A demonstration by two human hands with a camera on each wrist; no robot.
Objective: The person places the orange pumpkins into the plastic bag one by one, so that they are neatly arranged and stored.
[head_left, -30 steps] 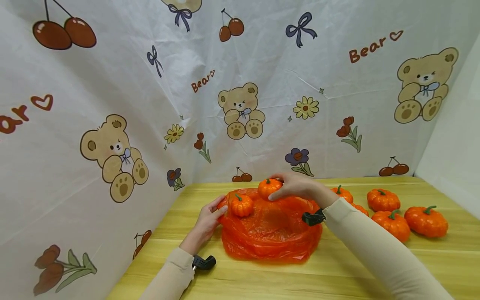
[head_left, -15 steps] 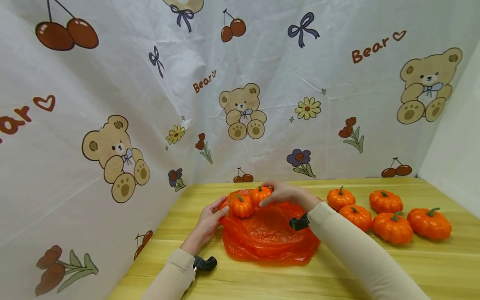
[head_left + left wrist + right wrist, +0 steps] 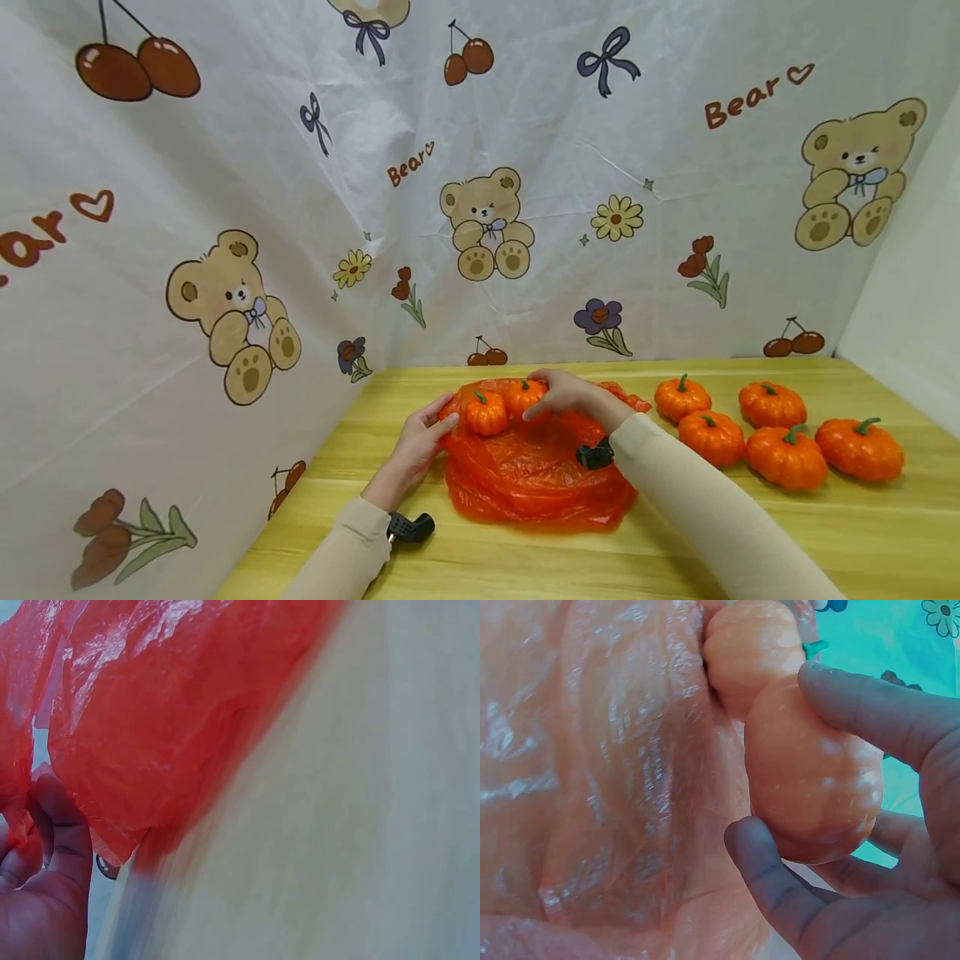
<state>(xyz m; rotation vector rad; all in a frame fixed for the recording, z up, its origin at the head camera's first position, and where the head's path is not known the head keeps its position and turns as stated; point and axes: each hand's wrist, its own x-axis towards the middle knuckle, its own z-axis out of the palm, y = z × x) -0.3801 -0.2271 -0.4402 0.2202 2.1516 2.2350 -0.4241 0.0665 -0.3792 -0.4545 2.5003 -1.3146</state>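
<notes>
A thin, crumpled red plastic bag [image 3: 536, 500] lies spread on the table. My left hand [image 3: 415, 437] pinches its left edge between thumb and fingers; in the left wrist view the film [image 3: 157, 735] hangs beside the fingers. Inside the bag's far left part sits a small orange pumpkin [image 3: 486, 414] with a green stem. Right beside it is a second pumpkin [image 3: 522, 400], which my right hand [image 3: 567, 393] grips from the right. Up close in the right wrist view, thumb and fingers curve round this held pumpkin [image 3: 810, 780], and it overlaps the first pumpkin [image 3: 754, 656].
To the right of the bag several more orange pumpkins stand on the wooden table [image 3: 480, 575], the nearest a pumpkin [image 3: 711, 437] close to the right sleeve. A white sheet [image 3: 555, 308] printed with bears and flowers hangs behind and to the left. A plain white wall [image 3: 915, 300] bounds the right.
My right hand has moved left and down with its pumpkin, from above the bag to beside the other pumpkin. The left hand keeps its hold on the bag.
</notes>
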